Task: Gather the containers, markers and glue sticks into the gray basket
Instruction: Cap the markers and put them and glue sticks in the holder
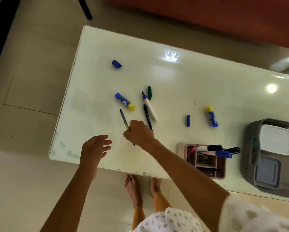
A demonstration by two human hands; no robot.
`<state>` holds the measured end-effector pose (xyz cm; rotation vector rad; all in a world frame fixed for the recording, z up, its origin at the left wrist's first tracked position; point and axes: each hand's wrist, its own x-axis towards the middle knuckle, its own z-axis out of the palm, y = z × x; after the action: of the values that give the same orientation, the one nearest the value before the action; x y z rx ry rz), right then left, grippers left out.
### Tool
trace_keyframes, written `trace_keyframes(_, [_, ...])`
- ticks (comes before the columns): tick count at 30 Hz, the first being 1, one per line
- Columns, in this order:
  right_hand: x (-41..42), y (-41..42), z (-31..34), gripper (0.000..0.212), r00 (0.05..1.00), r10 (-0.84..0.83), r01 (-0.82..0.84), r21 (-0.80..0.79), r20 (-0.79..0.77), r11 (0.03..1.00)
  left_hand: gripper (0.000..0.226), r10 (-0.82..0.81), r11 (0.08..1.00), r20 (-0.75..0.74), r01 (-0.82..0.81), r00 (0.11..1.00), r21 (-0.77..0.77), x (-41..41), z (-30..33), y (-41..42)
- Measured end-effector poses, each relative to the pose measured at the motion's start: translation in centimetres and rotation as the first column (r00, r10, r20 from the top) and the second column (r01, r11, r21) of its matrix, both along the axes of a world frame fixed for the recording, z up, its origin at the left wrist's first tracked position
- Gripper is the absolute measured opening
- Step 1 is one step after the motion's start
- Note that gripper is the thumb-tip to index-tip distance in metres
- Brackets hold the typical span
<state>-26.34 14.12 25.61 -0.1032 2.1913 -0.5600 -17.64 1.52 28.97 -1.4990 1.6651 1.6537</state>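
The table top is glossy and smooth, mirroring lights; the gray basket is perforated matt plastic.

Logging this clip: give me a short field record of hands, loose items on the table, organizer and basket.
right hand: closed on a dark pen
left hand: open, empty, over the table edge
glue sticks: two loose, left one, right one
markers: uncapped white marker, black marker partly under the right hand
caps: two blue, one green
organizer: holds capped markers
basket: holds lidded containers
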Motion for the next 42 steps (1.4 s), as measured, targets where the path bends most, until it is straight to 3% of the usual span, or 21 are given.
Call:
trace_keyframes(6, [-3.2, 9.6, 4.0, 0.011, 0.931, -0.365, 0.360, -0.111, -0.027, 0.926, 0.020, -0.243, 0.968, -0.081, 0.247, 0.967, 0.045, -4.0, 0.0, 5.2])
trace_keyframes(11, [-5.9, 17.6, 5.6, 0.007, 0.762, -0.638, 0.618, -0.171, -0.113, 0.768, 0.026, -0.590, 0.808, -0.126, 0.583, 0.798, -0.090, -8.2, -0.9, 12.9])
trace_keyframes(16, [-6.8, 22.0, 5.6, 0.008, 0.703, -0.706, 0.683, -0.195, -0.085, 0.704, 0.031, -0.773, 0.621, -0.052, 0.736, 0.633, -0.269, -11.4, -2.9, 20.5])
trace_keyframes(21, [-6.9, 24.0, 4.5, 0.011, 0.664, -0.742, 0.712, -0.226, -0.088, 0.665, 0.038, -0.777, 0.547, 0.034, 0.700, 0.629, -0.459, -12.3, -4.5, 24.1])
trace_keyframes(25, [-6.8, 25.3, 3.9, 0.013, 0.649, -0.759, 0.718, -0.290, -0.053, 0.633, 0.042, -0.815, 0.477, 0.076, 0.740, 0.574, -0.474, -12.8, -5.8, 24.8])
trace_keyframes(32, [-6.0, 27.3, 3.6, 0.008, 0.630, -0.777, 0.728, -0.359, 0.014, 0.584, 0.021, -0.897, 0.331, 0.076, 0.775, 0.436, -0.538, -13.3, -7.1, 24.5])
trace_keyframes(35, [-5.6, 27.2, 4.5, 0.017, 0.594, -0.799, 0.752, -0.414, 0.090, 0.512, 0.016, -0.884, 0.418, -0.033, 0.758, 0.466, -0.501, -13.4, -6.4, 23.5])
trace_keyframes(39, [-5.2, 26.7, 6.7, 0.023, 0.558, -0.807, 0.752, -0.529, 0.193, 0.394, 0.018, -0.737, 0.674, -0.262, 0.708, 0.623, -0.211, -13.3, -4.2, 22.0])
trace_keyframes(42, [-4.9, 26.2, 8.8, 0.017, 0.530, -0.807, 0.745, -0.599, 0.262, 0.294, 0.017, -0.673, 0.719, -0.352, 0.687, 0.651, -0.104, -12.8, -1.7, 20.8])
